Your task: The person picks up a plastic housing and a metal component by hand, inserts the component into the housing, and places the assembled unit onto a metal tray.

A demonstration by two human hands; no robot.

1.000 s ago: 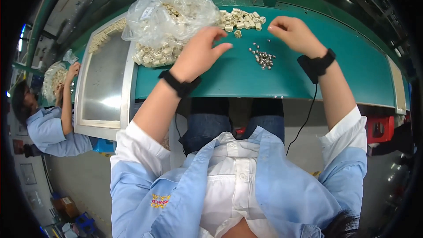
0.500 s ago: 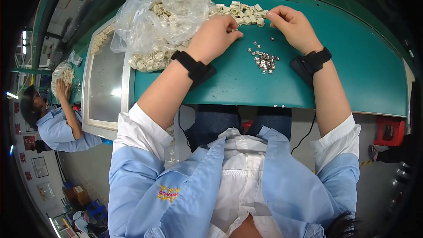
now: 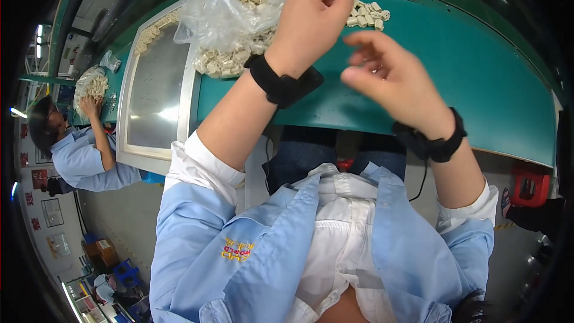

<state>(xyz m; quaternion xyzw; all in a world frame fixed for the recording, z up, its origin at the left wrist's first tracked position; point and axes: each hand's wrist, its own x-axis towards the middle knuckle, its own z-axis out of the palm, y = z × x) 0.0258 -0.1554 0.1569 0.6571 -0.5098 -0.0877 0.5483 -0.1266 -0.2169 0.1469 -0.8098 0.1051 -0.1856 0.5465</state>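
Note:
My left hand (image 3: 312, 19) is raised beside the clear plastic bag, its fingers curled in and its thumb close to the index finger. Whatever sits between those fingertips is hidden. Just past it on the green table lies a loose group of small cream plastic pieces (image 3: 366, 15), short and sleeve-like. My right hand (image 3: 397, 81) hovers nearer to me, thumb and index finger apart and the other fingers bent. Motion blurs its fingers, and a small metallic glint shows among them. Both wrists wear black bands.
The clear bag (image 3: 239, 3) bulges with cream pieces, and more of them (image 3: 222, 63) spill at its base. A metal-framed panel (image 3: 186, 84) stands left of the table (image 3: 478, 78). Farther left, another person (image 3: 89, 149) handles similar pieces. A red stool (image 3: 531, 188) stands at right.
My right hand has left the cream pieces and come toward me, over where the small silver metal parts lay. My left hand has lifted slightly and moved right. The whole view has shifted a little.

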